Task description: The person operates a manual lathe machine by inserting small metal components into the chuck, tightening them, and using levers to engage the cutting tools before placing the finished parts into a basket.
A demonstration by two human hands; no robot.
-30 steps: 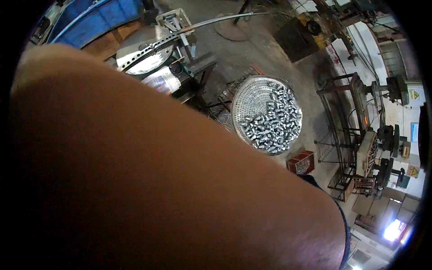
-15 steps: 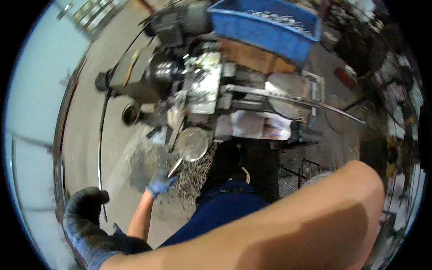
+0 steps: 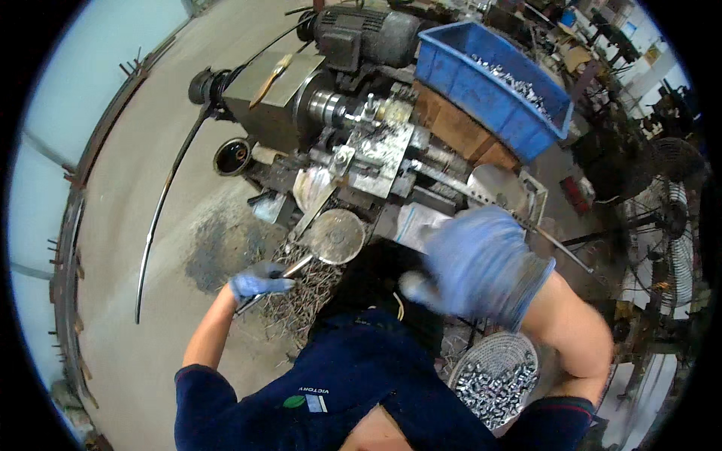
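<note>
My left hand (image 3: 259, 281), in a blue-grey glove, is closed round a slim metal rod (image 3: 299, 265). The rod slants up to a round, flat metal disc (image 3: 336, 236) beside a small lathe (image 3: 323, 109). My right hand (image 3: 481, 263), gloved in the same colour, hangs in front of the lathe's right part, over a white cloth or sheet (image 3: 418, 225). Motion smears its fingers, so I cannot make out whether it holds anything. Bright shavings cover the lathe's flat carriage (image 3: 382, 158).
A blue bin (image 3: 492, 90) of small metal parts stands behind the lathe. Low on my right is a round basket (image 3: 492, 349) with more shiny pieces. A brush (image 3: 272, 79) lies on the headstock. Curled metal scrap (image 3: 301, 304) covers the floor below the disc.
My right arm, which lay across my body with the hand far left, has swung to the right. The view has turned a little. My left hand stays by the rod.
</note>
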